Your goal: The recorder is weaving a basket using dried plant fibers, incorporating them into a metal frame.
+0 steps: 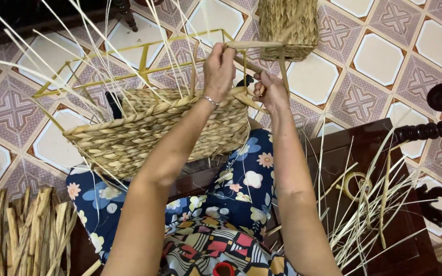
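Basket (154, 135), half woven, is resting on the lap against a yellow wire frame (129, 56). Left hand (220, 69) is closing its grip on a flat straw strand (257, 45) at the frame's top edge. Right hand (271, 91) is pinching the same strand just beside the basket's rim. Tiled floor (379, 56) is lying open beyond; loose straw (364, 214) is crowding the right side.

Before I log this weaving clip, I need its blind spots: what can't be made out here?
Head view only:
- Finished basket: top cut off by the frame edge.
- Half-woven basket: its inside, hidden by its wall and loose strands.
- Left hand and right hand: fingertips hidden by the strip they grip.
- Dried bundle: cut off at the left and bottom edges.
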